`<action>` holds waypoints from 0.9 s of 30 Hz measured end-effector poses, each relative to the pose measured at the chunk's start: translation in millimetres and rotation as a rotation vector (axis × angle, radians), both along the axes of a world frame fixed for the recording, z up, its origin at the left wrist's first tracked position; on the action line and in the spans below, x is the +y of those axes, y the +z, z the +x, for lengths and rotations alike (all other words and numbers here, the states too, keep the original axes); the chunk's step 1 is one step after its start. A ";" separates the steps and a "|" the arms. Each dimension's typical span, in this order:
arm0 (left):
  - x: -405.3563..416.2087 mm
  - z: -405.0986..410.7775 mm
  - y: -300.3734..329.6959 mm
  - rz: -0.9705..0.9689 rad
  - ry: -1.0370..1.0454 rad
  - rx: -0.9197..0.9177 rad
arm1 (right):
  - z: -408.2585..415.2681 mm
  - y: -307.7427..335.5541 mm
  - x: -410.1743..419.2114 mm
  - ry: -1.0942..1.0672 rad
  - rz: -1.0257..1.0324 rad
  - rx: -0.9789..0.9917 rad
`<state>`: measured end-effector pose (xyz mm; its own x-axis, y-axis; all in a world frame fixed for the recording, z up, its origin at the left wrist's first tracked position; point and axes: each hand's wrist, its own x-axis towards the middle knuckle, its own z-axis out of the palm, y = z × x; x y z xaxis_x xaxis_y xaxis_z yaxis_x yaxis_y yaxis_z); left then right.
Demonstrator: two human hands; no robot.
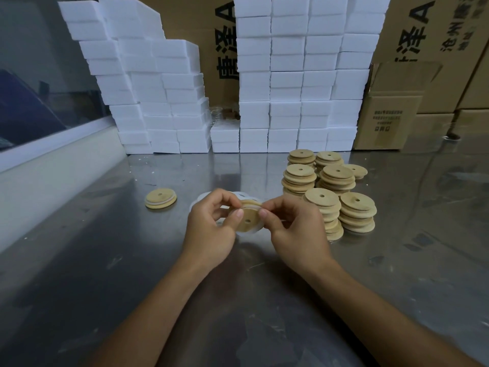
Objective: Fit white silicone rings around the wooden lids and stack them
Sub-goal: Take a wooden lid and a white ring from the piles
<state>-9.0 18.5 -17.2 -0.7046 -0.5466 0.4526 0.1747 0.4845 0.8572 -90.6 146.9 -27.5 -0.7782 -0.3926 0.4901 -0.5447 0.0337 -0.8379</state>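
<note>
— What have your hands got hold of?

— One wooden lid (pixel 247 219), held up off the metal table (pixel 105 260) between both hands, its flat face with the small centre hole turned towards me. My left hand (pixel 211 229) grips its left edge: the thumb lies across the face and the other fingers curl round behind. My right hand (pixel 293 229) pinches the top right edge between thumb and forefinger, the rest of its fingers curled in loosely.

— And the ring?

— A white ring (pixel 251 207) sits around the rim of that lid; I see it along the top edge, under my fingertips, and again at the bottom. Whether it is seated all the way round, I cannot tell.

— Where are the other lids?

— To the right, just beside my right hand, bare lids (pixel 330 181) stand in several stacks, running from near to far. To the left, well apart from my hands, a finished lid (pixel 160 198) lies flat, with a white band showing round its edge.

— Anything under your hands?

— Loose rings (pixel 203 197) lie on the table just behind my left hand, mostly hidden by it.

— And at the far side?

— White foam blocks (pixel 291 75) piled high along the far edge, with cardboard boxes (pixel 389 120) behind them and to the right.
</note>
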 end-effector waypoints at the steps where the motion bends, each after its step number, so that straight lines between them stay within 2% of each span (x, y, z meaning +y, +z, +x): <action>1: -0.2 0.0 0.5 0.018 0.001 0.003 | -0.5 1.5 0.5 0.004 0.000 -0.031; 5: -1.0 -0.6 2.0 0.107 -0.024 0.011 | -4.2 6.8 5.3 0.061 -0.005 -0.130; 9: -0.2 1.1 2.2 0.178 -0.019 0.012 | -3.7 7.6 5.8 0.076 0.017 -0.116; 13: 0.4 1.9 4.5 0.373 -0.047 0.003 | 1.1 5.0 2.1 0.074 -0.013 -0.056; 19: 1.5 0.5 8.2 0.616 -0.103 0.030 | 2.9 4.7 0.3 0.090 -0.077 -0.140; 22: 1.3 1.4 7.5 0.569 -0.113 -0.001 | 1.4 3.1 0.4 0.066 -0.065 -0.107; 27: 3.2 2.6 5.9 0.165 -0.041 0.026 | -1.3 2.6 3.4 0.016 -0.007 0.015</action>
<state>-6.3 21.7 -11.4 -0.7173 -0.5859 0.3772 0.2147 0.3292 0.9195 -91.9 150.3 -24.8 -0.7645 -0.4018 0.5041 -0.5573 0.0190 -0.8301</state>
